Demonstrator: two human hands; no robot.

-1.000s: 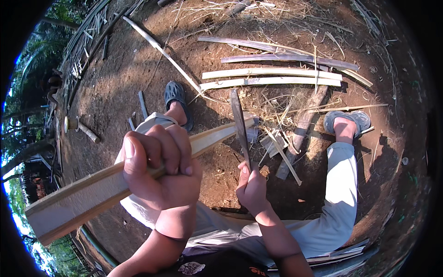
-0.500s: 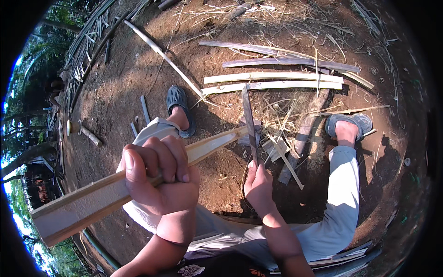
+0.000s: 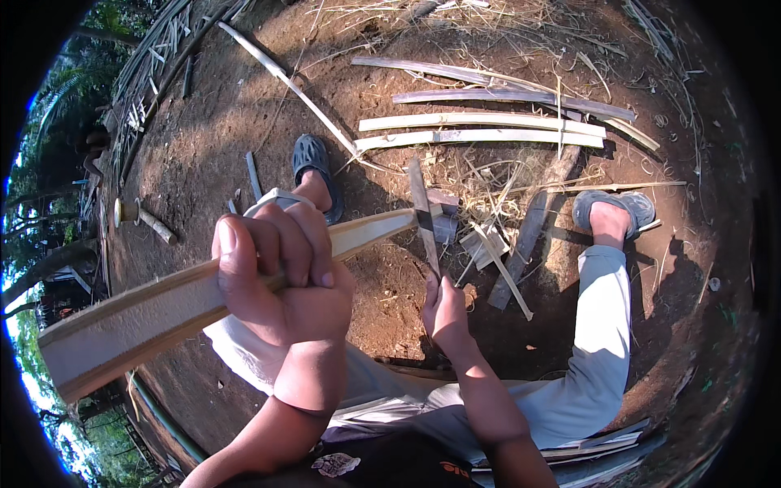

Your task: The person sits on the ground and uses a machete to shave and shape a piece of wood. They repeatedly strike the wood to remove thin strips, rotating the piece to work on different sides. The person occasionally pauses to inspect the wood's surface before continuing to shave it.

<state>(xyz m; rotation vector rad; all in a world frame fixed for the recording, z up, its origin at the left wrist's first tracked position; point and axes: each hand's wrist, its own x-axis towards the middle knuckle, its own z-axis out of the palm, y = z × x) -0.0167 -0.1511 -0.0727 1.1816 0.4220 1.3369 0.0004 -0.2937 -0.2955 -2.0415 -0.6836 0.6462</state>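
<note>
Left hand (image 3: pixel 281 281), raised, fingers curled tight around one slanting wooden strip (image 3: pixel 142 321). Right hand (image 3: pixel 447 313), wrapped round one knife (image 3: pixel 421 199), blade at the strip's narrow far end. Shoes (image 3: pixel 312 163): two, on dirt (image 3: pixel 220 122).

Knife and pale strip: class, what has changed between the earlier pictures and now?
Since half a second ago, the right hand and knife have shifted left, toward the left hand along the pale strip, whose near end has risen slightly in the picture. Nothing was taken or released; the strips on the ground stayed put.
</note>
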